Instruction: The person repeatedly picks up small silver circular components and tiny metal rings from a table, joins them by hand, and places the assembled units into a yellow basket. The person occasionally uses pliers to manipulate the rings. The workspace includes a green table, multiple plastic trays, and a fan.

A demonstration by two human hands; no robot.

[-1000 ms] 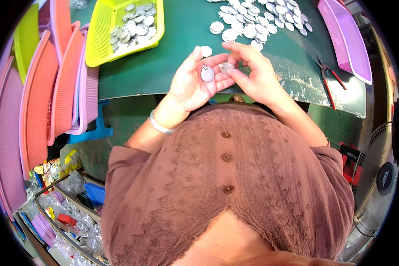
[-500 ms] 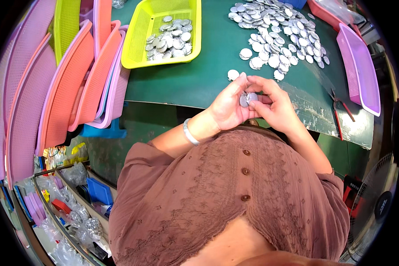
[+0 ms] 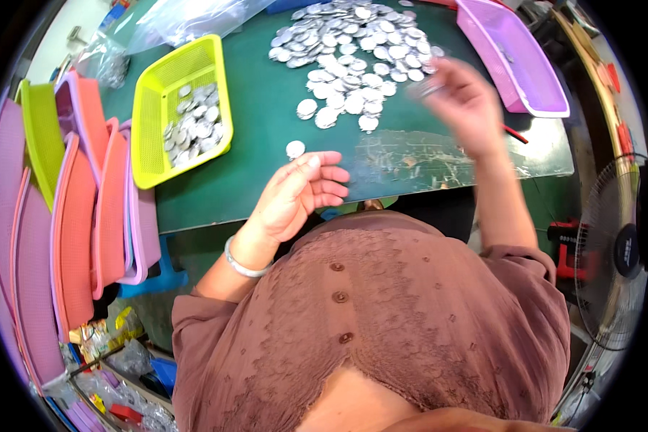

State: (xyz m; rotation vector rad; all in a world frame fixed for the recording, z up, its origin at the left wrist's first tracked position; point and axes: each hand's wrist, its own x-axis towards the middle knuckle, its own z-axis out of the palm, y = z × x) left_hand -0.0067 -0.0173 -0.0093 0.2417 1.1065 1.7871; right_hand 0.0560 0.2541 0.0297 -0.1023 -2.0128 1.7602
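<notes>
My left hand (image 3: pixel 299 193) is above the near edge of the green table, palm turned inward, fingers loosely bent and apart with nothing in them. Just beyond its fingertips lies a single round silver metal disc (image 3: pixel 295 150). My right hand (image 3: pixel 471 108), smeared by motion, is raised to the right of the disc pile, its fingers closed on a blurred silver disc (image 3: pixel 426 89). A large heap of silver discs (image 3: pixel 353 102) spreads across the far middle of the table. More discs (image 3: pixel 194 128) lie in a yellow-green basket (image 3: pixel 145 119) at the left.
A purple basket (image 3: pixel 522 72) stands at the far right, with something small inside. A red handle (image 3: pixel 515 134) pokes out beside my right wrist. Stacked orange and purple baskets (image 3: pixel 79 237) line the left side. A clear plastic bag (image 3: pixel 187 25) lies far left; a fan (image 3: pixel 612 252) stands right.
My hands have come apart. The right one moved right and away from me, toward the purple basket, with a disc; the left one opened. The view has turned rightward.
</notes>
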